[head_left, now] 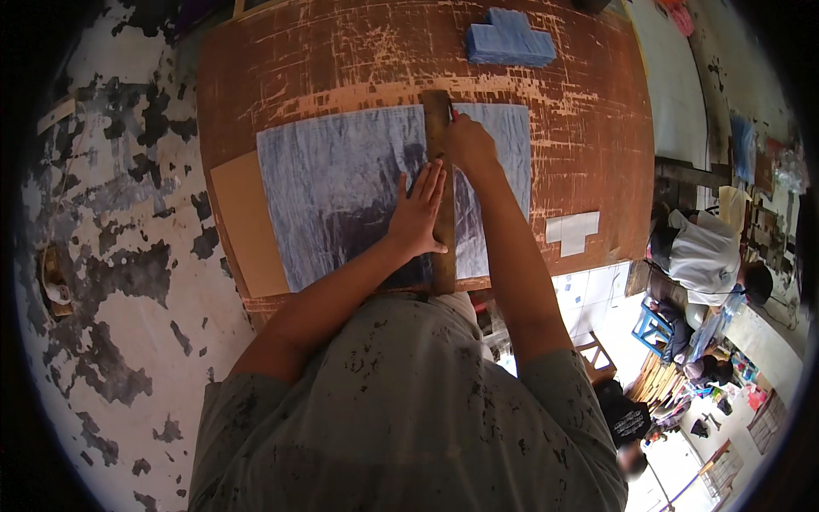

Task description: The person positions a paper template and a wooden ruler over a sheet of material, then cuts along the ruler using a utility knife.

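Note:
A blue-grey streaked sheet (333,179) with a glossy surface lies on the brown table (589,128). Across its right part runs a long brown straightedge (444,271), set from the near edge to just past the far edge. My left hand (417,207) is spread flat, pressing on the straightedge and the sheet beside it, thumb and fingers apart. At the straightedge's far end, along its right side, my right hand (472,143) is closed on a slim red utility knife (455,113). Most of the knife, including its blade, is hidden by the fingers.
Tan cardboard (248,224) sticks out left of the sheet. A stack of blue T-shaped pieces (510,40) sits at the far right of the table, and a pale T-shaped piece (572,232) lies nearer. Other people (705,256) are off to the right, beside a blue stool (653,328).

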Tool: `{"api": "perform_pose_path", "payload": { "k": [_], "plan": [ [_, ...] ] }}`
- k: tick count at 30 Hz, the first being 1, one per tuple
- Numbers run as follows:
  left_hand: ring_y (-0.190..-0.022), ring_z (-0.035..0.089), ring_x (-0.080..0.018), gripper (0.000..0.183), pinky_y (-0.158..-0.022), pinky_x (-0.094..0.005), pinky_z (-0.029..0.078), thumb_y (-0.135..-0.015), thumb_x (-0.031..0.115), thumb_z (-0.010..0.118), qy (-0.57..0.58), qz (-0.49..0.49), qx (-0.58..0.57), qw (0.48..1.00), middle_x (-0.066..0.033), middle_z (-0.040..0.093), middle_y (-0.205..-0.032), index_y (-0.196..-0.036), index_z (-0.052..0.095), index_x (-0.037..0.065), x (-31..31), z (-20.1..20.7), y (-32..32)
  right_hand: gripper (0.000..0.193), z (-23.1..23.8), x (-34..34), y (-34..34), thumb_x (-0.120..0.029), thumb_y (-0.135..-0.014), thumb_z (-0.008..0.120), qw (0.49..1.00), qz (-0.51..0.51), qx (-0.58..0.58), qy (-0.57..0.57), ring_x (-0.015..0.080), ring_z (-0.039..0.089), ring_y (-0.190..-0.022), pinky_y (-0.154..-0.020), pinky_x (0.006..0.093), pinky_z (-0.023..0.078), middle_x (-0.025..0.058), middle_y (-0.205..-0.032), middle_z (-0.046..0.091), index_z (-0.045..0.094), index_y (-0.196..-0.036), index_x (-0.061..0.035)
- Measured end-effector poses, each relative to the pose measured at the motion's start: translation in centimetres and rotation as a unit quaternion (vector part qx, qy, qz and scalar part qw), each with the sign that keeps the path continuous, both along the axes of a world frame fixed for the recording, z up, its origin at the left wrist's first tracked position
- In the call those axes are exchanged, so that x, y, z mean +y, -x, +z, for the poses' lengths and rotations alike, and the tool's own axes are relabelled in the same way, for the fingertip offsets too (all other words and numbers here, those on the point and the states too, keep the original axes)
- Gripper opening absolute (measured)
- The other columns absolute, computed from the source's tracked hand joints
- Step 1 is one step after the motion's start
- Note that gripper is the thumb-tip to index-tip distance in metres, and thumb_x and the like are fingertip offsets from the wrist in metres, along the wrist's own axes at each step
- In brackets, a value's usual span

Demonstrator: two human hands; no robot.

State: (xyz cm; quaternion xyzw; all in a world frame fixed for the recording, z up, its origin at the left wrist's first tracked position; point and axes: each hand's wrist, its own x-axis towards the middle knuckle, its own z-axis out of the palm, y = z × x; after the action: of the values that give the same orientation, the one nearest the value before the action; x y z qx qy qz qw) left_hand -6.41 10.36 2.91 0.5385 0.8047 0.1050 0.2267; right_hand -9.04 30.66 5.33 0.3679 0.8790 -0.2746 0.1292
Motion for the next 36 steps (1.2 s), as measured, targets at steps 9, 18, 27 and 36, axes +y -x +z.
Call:
{"api": "perform_pose_path", "payload": {
  "k": [9,18,27,36],
  "plan": [
    [-0.165,0.012,-0.0389,0.169,-0.127,-0.0701,0.018,-0.05,0.069,0.097,0.027,-0.003,0.007,1.0,-0.0195,0.001,-0.178,-0.17,0.001,0.0,0.2,0.4,0.1,0.045,0.4,0.0,-0.8,-0.03,-0.105,0.049,1.0,0.001,-0.013,0.005,0.0476,0.072,-0.108,-0.094,0.0544,0.057,0.0328,-0.113,0.073,0.063,-0.121,0.0089],
    [-0.165,0.011,-0.0349,0.166,-0.127,-0.0696,0.021,-0.048,0.065,0.099,0.058,-0.005,0.021,0.998,-0.0184,0.002,-0.179,-0.17,0.006,-0.001,0.7,1.2,-0.2,0.043,0.0,-0.2,0.3,-0.028,-0.099,0.058,0.999,0.013,-0.031,0.013,0.0462,0.074,-0.106,-0.089,0.0514,0.06,0.032,-0.112,0.074,0.064,-0.118,0.0101],
    [-0.165,0.01,-0.0395,0.162,-0.124,-0.0741,0.021,-0.049,0.065,0.098,0.053,-0.011,0.024,0.998,-0.0208,0.002,-0.178,-0.168,0.014,-0.005,0.6,0.8,-0.3,0.048,4.0,-2.5,-3.9,-0.03,-0.092,0.069,0.991,0.075,-0.093,0.06,0.0424,0.076,-0.107,-0.087,0.0493,0.062,0.03,-0.111,0.075,0.064,-0.118,0.0104],
    [-0.166,0.007,-0.0362,0.169,-0.126,-0.0715,0.018,-0.047,0.069,0.097,0.059,-0.009,0.023,0.998,-0.0203,-0.001,-0.179,-0.169,0.005,-0.004,1.1,0.8,-0.4,0.046,1.9,-7.6,-12.2,-0.023,-0.094,0.069,0.992,0.091,-0.074,0.05,0.0484,0.071,-0.109,-0.088,0.0542,0.061,0.0304,-0.119,0.069,0.061,-0.121,0.0132]
  ]
}}
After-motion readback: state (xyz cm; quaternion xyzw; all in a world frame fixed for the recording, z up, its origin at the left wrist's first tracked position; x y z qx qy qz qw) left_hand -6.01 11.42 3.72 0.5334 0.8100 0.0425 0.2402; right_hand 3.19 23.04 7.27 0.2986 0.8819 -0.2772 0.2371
